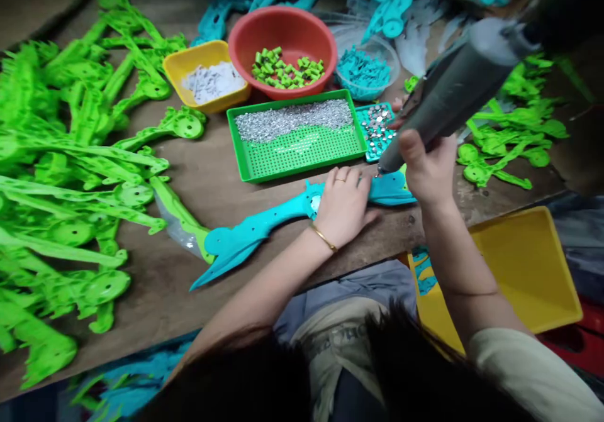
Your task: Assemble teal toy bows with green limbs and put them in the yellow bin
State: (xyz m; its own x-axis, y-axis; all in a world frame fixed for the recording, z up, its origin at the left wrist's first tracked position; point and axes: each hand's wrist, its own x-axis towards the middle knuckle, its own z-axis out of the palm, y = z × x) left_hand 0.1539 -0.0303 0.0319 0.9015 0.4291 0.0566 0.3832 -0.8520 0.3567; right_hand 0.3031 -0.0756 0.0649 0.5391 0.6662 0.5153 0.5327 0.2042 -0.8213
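Note:
A long teal plastic toy part [255, 230] lies across the brown table near its front edge. My left hand [343, 205] rests flat on top of it, fingers spread, pressing it down. My right hand [427, 170] is wrapped round the lower end of a grey powered screwdriver [448, 98], which hangs tilted from the upper right. Its tip touches the teal part just right of my left fingers.
A green tray [297, 155] holds small silver screws. Behind it stand a yellow tub [182, 63], a red bowl [290, 22] with green pieces and a clear bowl [389, 48] of teal pieces. Green parts [61, 177] pile at the left and right. A yellow bin [533, 277] sits below the table edge.

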